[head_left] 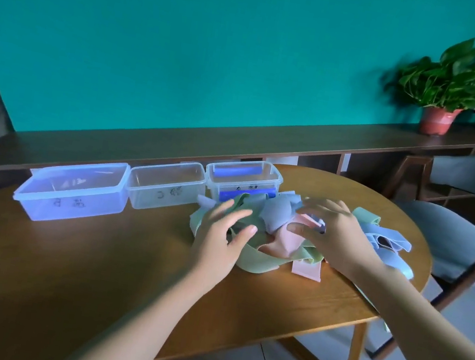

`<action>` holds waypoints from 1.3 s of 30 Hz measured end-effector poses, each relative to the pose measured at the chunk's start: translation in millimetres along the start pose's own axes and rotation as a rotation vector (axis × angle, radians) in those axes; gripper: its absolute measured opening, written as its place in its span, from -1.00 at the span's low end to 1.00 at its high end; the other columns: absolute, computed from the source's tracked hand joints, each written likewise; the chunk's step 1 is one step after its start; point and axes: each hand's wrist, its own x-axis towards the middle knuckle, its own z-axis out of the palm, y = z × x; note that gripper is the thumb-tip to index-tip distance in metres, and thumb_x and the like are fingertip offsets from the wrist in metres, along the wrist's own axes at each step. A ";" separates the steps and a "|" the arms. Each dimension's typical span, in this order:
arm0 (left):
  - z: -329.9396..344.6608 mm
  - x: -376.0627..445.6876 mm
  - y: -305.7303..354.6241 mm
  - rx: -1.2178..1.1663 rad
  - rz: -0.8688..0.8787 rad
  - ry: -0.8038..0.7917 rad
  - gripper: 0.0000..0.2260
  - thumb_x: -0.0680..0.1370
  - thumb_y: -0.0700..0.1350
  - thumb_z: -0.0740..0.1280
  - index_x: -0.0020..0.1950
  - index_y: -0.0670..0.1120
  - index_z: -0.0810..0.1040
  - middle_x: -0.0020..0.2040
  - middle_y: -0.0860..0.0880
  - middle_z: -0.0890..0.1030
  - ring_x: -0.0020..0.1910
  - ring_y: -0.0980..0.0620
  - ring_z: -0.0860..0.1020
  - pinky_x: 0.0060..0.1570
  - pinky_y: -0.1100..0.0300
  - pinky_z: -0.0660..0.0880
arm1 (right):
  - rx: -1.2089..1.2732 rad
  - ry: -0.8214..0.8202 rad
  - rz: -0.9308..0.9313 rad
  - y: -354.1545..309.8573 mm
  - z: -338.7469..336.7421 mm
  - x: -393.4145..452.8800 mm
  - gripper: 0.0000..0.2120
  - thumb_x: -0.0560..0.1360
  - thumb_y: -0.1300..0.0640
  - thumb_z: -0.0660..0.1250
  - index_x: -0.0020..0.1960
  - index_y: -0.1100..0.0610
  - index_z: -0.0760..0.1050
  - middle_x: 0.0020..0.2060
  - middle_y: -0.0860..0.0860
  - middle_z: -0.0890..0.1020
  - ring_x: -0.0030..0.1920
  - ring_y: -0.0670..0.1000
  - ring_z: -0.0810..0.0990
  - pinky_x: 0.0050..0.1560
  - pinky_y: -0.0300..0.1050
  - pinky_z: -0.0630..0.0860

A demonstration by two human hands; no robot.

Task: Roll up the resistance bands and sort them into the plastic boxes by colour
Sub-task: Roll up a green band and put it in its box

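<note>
Selection step: both hands are reaching into the tangled pile of resistance bands (280, 234) on the counter (90, 265). The left hand (220, 239) and right hand (336, 237) are hovering with fingers spread, gripping nothing. Next move, as judged: isolating one band for rolling; the plastic boxes (163, 183) are standing beyond the left hand.

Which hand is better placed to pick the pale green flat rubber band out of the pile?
Probably the left hand: its open fingers hover right over the pale green flat rubber band, while the right hand is over the pink bands further right.
</note>
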 end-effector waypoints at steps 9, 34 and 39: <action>-15.8 -18.8 6.2 0.264 0.124 -0.185 -0.92 0.52 -0.04 0.48 -0.05 -0.03 0.70 0.22 0.11 0.56 0.31 0.11 0.34 0.28 0.29 0.14 | -0.003 -0.143 -0.081 -27.3 21.9 -43.3 -0.72 0.40 -0.17 0.53 0.09 -0.16 0.68 -0.14 -0.25 0.56 -0.07 -0.01 0.55 -0.05 -0.06 0.48; -120.3 44.4 104.0 0.037 0.095 -0.089 -0.85 0.51 -0.14 0.47 -0.21 0.05 0.60 -0.18 0.02 0.69 -0.14 -0.03 0.62 -0.02 0.05 0.54 | 0.379 0.005 0.089 -96.0 -79.0 20.6 -0.98 0.52 0.19 0.48 -0.06 0.10 0.65 -0.12 0.01 0.73 -0.23 -0.21 0.63 -0.21 -0.46 0.50; -148.3 51.9 119.8 0.040 0.136 -0.046 -0.83 0.49 -0.13 0.50 -0.24 0.07 0.60 -0.20 0.00 0.69 -0.20 0.02 0.60 -0.01 0.08 0.52 | 0.489 0.040 0.034 -116.1 -93.2 29.3 -0.96 0.51 0.19 0.49 -0.08 0.16 0.65 -0.16 0.07 0.72 -0.19 -0.06 0.62 -0.05 -0.23 0.53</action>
